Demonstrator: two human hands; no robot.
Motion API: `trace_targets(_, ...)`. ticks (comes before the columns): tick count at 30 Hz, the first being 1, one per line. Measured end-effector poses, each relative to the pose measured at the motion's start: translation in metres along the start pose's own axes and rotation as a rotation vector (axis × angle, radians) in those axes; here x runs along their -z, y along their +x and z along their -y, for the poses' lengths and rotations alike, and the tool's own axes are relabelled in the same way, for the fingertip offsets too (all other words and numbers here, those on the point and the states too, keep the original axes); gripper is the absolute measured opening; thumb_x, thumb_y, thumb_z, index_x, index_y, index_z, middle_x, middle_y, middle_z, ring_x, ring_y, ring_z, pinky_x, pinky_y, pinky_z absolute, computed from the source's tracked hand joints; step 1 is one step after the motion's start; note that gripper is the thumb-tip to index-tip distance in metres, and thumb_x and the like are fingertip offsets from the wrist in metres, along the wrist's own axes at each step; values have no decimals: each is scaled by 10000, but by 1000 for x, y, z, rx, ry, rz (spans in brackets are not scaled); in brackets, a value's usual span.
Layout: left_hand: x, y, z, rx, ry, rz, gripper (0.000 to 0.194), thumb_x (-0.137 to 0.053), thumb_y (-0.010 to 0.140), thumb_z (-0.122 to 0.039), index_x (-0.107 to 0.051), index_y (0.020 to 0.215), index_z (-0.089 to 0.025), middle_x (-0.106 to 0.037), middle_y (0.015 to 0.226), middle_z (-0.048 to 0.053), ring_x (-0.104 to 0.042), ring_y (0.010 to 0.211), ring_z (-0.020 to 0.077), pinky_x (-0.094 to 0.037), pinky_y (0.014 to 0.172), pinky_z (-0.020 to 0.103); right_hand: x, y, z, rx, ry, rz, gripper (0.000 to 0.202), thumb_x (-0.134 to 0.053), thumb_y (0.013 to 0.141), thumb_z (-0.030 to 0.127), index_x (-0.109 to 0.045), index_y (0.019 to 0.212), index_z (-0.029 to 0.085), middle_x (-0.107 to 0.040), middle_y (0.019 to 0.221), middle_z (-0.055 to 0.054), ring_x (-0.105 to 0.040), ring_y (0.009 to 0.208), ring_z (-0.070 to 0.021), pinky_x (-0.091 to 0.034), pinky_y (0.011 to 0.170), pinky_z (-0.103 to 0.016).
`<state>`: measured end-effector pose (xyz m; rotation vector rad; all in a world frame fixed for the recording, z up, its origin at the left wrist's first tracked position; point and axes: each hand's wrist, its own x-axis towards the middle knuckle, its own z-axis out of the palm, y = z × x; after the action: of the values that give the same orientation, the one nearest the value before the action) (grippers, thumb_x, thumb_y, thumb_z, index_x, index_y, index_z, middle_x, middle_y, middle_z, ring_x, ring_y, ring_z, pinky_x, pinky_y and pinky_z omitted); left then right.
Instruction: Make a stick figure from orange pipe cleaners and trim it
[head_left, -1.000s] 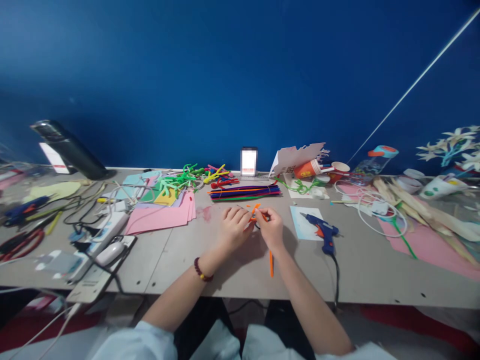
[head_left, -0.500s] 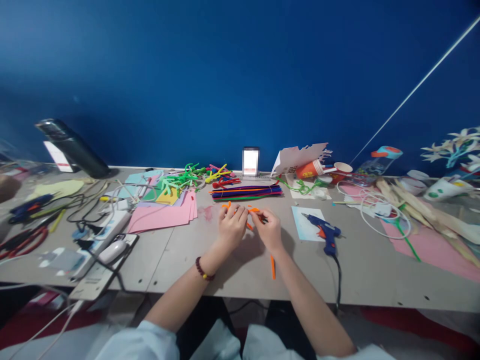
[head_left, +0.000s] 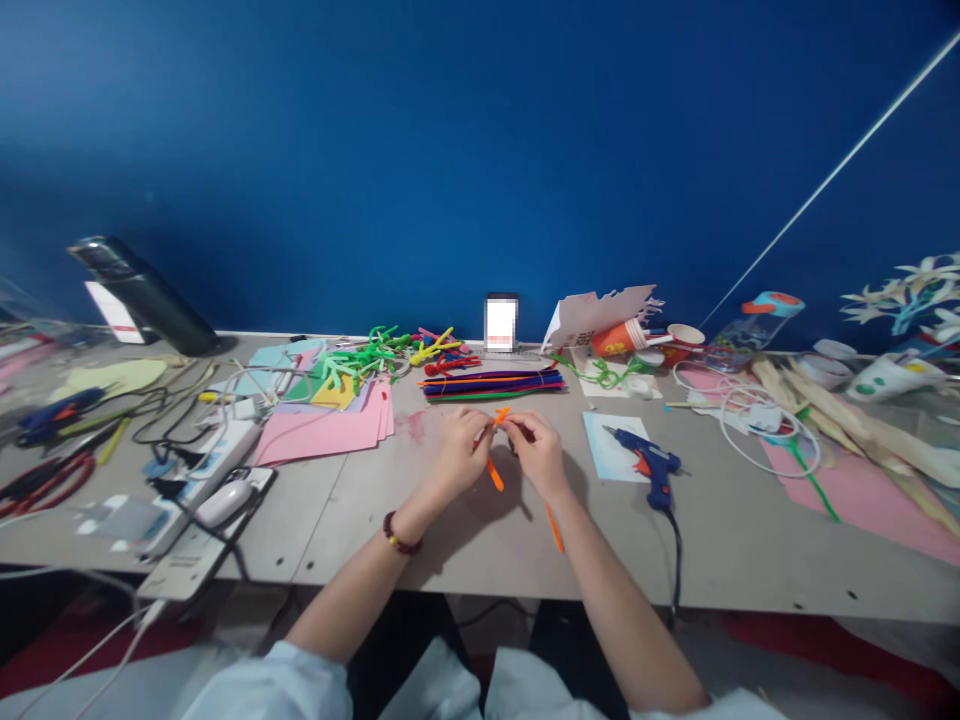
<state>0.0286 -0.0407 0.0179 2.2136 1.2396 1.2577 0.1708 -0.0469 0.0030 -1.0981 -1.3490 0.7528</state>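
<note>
Between my two hands, over the middle of the table, is a bent orange pipe cleaner (head_left: 495, 474). My left hand (head_left: 463, 446) pinches it from the left, near a small looped or crossed part at the top. From the right, my right hand (head_left: 535, 450) grips it with thumb and fingers closed. One orange end hangs below the left fingertips, and another orange length (head_left: 554, 528) sticks out beneath the right wrist. Just beyond my hands lies a tied bundle of coloured pipe cleaners (head_left: 495, 386).
A blue glue gun (head_left: 658, 470) rests on a pale card to the right. Pink paper (head_left: 322, 436), a power strip (head_left: 202, 480) and a mouse (head_left: 225, 503) lie left. Green twisted pipe-cleaner pieces (head_left: 367, 355) and a phone (head_left: 501, 325) stand at the back.
My left hand has turned, its fingers now pinching at the top. The orange pipe cleaner shows more, one end hanging lower between the hands. The length by my right wrist has shifted slightly right.
</note>
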Motion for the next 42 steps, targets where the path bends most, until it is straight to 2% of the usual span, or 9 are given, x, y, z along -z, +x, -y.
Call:
trace_targets(7,2,4,8,543,-927,268,234,-647,713,-363,-617,677,-134,-580,662,21,-513,619,120,-389,617,246,2,5,-6,-227,251,98,217,-654,705,397,-676,761,188,-629,704,-6,-526,614,-126,-399,565,-257)
trace_targets(13,4,4,10,651,-1361,533,186,-669,668,-279,-626,618,-105,-556,634,36,-499,574,107,-396,620,253,3,2,7,-299,535,294,204,-651,733,378,-621,672,186,-626,583,5,-556,544,-123,-433,597,-276)
trace_targets(17,2,4,9,751,-1396,538,183,-630,686,-272,-624,619,-103,-549,625,36,-503,577,108,-400,622,250,1,0,6,-315,540,266,232,-658,721,392,-560,649,194,-621,568,16,-563,527,-124,-440,607,-280)
trace_targets(20,1,6,8,799,-1295,444,221,-565,724,-309,-634,655,-111,-580,660,53,-538,639,139,-422,681,273,0,2,3,-305,464,181,268,-665,703,406,-529,617,192,-599,562,27,-531,524,-107,-413,593,-260)
trace_targets(22,1,7,7,716,-1135,319,273,-488,774,-342,-642,717,-124,-603,713,65,-552,697,163,-426,708,292,0,3,1,-311,383,72,280,-683,673,418,-541,606,185,-560,545,39,-481,508,-92,-377,552,-241)
trace_targets(27,7,-2,2,190,-389,-239,313,-377,869,-348,-617,935,-158,-628,905,84,-553,861,192,-401,787,331,1,6,-1,-365,311,-131,288,-690,637,440,-578,635,175,-494,521,55,-383,474,-72,-300,476,-220)
trace_targets(29,7,-9,0,-83,-62,-370,288,-424,856,-329,-600,1021,-171,-633,985,94,-548,938,213,-366,842,361,1,6,-2,-365,336,-167,283,-691,633,434,-579,631,174,-500,531,50,-387,481,-70,-306,480,-217)
trace_targets(33,-5,-15,-4,-423,438,-368,208,-560,806,-254,-632,999,-231,-680,947,54,-571,939,211,-289,863,358,-1,5,-4,-376,353,-177,268,-701,622,416,-592,630,171,-497,534,50,-393,489,-72,-325,494,-221)
trace_targets(42,-10,-11,-1,-333,653,-275,135,-515,851,-174,-642,881,-209,-682,839,48,-559,907,209,-276,830,368,-7,2,-7,-412,350,-36,282,-693,632,442,-597,636,177,-449,471,65,-366,447,-75,-297,466,-231)
